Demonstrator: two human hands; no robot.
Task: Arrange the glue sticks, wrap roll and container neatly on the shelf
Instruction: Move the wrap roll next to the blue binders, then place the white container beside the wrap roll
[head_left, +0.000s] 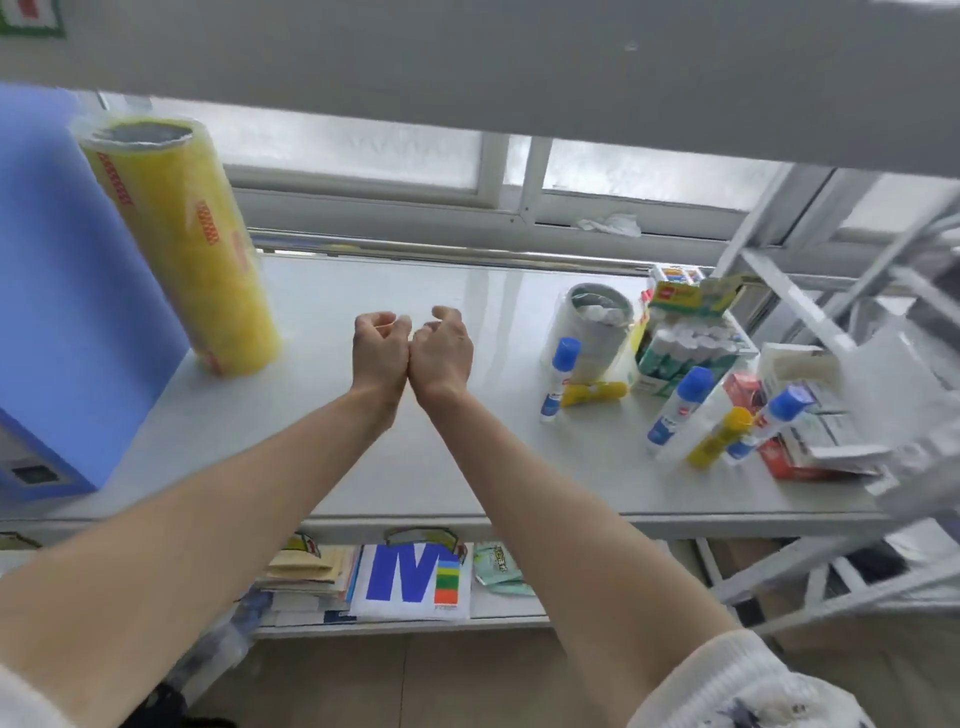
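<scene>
Head view, nearest first: I have both forearms reaching up from the bottom of the frame, and at centre my left hand and right hand sit pressed side by side above the shelf, fingers curled in and holding nothing. To the right of centre the glue sticks are scattered: I count one blue-capped stick standing on its own, one yellow stick lying flat beside it, and further right a leaning bunch of about three blue-capped and one yellow-capped, though the blur there makes that count a guess. Behind them is one clear round container, and just right of it a green display box packed with more sticks. One wrap roll stands upright at the left of the frame against a blue box. My worry is the leaning bunch: reaching in from the side could knock those sticks over and send them rolling off the front edge. The tall roll looks tippable too if nudged near its top.
</scene>
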